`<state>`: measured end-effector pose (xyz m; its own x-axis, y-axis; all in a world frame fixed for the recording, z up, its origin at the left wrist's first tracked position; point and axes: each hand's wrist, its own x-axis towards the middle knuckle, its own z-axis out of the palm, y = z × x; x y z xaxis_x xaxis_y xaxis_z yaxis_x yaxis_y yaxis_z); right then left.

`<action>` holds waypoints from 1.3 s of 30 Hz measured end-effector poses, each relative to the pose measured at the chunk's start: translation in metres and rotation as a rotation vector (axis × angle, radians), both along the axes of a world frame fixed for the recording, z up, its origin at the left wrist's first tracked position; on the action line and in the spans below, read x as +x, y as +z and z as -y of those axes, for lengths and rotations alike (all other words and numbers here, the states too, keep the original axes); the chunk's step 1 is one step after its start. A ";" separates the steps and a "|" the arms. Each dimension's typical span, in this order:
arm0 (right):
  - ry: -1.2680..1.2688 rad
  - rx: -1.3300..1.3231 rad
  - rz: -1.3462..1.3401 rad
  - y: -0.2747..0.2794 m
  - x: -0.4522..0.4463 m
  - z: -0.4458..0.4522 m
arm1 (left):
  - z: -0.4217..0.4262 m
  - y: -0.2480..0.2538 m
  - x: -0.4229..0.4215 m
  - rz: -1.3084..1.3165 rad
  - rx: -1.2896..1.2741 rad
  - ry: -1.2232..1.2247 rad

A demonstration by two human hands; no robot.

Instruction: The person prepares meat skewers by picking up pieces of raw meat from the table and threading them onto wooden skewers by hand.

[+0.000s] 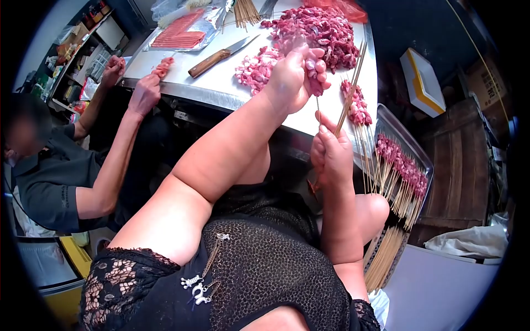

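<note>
My left hand is closed around a piece of raw meat above the metal table. A thin skewer reaches up from my right hand to that meat; its tip is hidden there. The right fingers pinch this skewer and also grip several bare bamboo skewers pointing upward. Behind my left hand lies a big heap of cut red meat, with a paler, fattier heap beside it. Several loaded meat skewers rest at the table's right edge, next to my right hand.
A metal tray at the right holds rows of meat skewers and bare sticks. A wooden-handled knife and pink meat strips lie on the table. At left, a co-worker's hand holds threaded meat.
</note>
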<state>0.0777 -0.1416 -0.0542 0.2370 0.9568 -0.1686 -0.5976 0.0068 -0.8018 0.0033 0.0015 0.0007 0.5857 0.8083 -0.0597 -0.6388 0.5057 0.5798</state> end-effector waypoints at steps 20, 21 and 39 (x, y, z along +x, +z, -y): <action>-0.123 0.055 0.250 -0.007 0.000 0.004 | 0.001 -0.009 0.002 -0.122 0.152 -0.178; -0.126 0.061 0.252 -0.007 0.000 0.005 | -0.003 -0.009 0.000 -0.115 0.141 -0.167; -0.075 -0.016 0.256 -0.015 -0.007 0.016 | 0.009 -0.013 0.010 -0.115 0.086 -0.155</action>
<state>0.0708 -0.1572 -0.0691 0.3439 0.9326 -0.1093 -0.3737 0.0291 -0.9271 0.0133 -0.0070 -0.0118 0.6965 0.7143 -0.0680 -0.4846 0.5382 0.6896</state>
